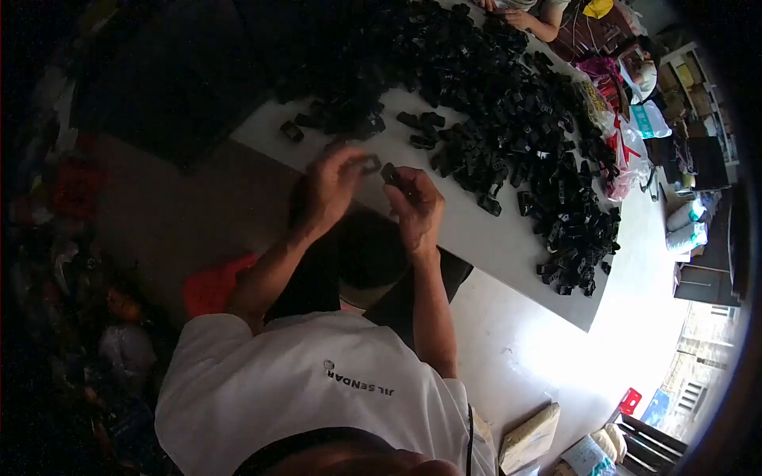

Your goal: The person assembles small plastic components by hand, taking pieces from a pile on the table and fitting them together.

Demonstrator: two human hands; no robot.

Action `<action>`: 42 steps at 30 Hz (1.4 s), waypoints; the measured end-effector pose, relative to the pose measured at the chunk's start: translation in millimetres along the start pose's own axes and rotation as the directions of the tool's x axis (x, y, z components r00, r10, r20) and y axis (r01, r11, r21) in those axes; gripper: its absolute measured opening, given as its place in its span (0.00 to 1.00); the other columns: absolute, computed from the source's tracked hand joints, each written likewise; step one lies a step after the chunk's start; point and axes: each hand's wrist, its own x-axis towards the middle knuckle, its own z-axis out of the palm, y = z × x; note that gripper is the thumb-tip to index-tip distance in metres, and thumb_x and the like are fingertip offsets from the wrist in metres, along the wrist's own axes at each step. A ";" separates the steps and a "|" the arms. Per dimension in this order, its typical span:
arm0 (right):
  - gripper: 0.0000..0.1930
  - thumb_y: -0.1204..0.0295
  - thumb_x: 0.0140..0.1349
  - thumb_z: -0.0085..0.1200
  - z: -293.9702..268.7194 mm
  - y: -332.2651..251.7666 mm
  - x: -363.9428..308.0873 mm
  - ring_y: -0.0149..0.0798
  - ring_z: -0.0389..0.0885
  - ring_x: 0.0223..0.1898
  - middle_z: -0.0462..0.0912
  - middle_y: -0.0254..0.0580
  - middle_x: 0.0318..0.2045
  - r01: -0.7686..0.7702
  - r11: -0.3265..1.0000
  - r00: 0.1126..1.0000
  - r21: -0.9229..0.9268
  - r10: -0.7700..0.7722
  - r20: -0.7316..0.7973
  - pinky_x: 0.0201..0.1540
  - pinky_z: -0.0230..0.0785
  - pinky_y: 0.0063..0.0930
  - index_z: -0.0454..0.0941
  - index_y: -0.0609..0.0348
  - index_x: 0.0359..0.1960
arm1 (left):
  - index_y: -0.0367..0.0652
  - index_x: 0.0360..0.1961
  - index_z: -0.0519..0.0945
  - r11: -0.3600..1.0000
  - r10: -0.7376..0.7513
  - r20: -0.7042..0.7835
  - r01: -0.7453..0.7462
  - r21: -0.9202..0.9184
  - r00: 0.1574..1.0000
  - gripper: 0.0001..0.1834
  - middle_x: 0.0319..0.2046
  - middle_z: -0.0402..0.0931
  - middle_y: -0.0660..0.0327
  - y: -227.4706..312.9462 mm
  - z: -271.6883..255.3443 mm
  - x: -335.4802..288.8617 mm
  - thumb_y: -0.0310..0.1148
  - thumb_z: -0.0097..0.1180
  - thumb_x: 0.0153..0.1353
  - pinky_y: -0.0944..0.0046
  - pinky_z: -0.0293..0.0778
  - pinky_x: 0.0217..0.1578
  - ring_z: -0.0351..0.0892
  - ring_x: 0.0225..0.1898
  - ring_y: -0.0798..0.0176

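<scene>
Over the near edge of the white table, my left hand (333, 184) is smeared by motion. At its fingertips is a small dark looped part (371, 164), pinched between finger and thumb. Close beside it, my right hand (418, 208) is closed around a small black plastic part (390, 174), whose end points up and to the left. A narrow gap separates the two pieces. Just beyond my hands lie a few loose black parts (422, 127) and a single black piece (291, 131). Fine details of the held pieces are too small to make out.
A large heap of black plastic parts (508, 103) covers much of the white table (500, 254). Another person's hands (516, 17) are at the far side. Plastic bags (627, 166) sit by the right edge. A red container (214, 284) stands low on my left.
</scene>
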 end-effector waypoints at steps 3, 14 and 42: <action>0.18 0.78 0.58 0.60 0.5 5.2 -5.2 0.34 0.82 0.35 0.83 0.46 0.39 0.052 0.995 0.996 0.080 -0.045 -0.080 0.32 0.71 0.29 0.75 0.58 0.50 | 0.42 0.48 0.79 0.995 0.004 0.169 0.012 -0.096 0.986 0.13 0.41 0.78 0.62 1.6 17.3 -2.6 0.20 0.52 0.64 0.72 0.73 0.35 0.76 0.35 0.74; 0.18 0.74 0.58 0.52 -35.8 -0.9 -3.9 0.52 0.81 0.36 0.82 0.49 0.36 0.085 0.793 0.979 -0.604 -0.179 -0.098 0.41 0.73 0.39 0.77 0.48 0.52 | 0.39 0.49 0.81 0.734 -0.343 0.451 0.535 -0.420 0.824 0.17 0.37 0.80 0.64 -14.7 2.9 4.8 0.23 0.58 0.57 0.72 0.71 0.31 0.73 0.30 0.75; 0.09 0.72 0.56 0.56 -25.1 -4.7 -19.5 0.59 0.78 0.34 0.75 0.52 0.34 0.336 0.657 0.927 -0.675 -0.358 0.113 0.33 0.71 0.47 0.72 0.60 0.36 | 0.37 0.48 0.79 0.765 -0.237 0.613 0.534 -0.360 0.754 0.18 0.36 0.82 0.61 0.5 19.6 -4.6 0.33 0.62 0.59 0.70 0.79 0.33 0.81 0.32 0.70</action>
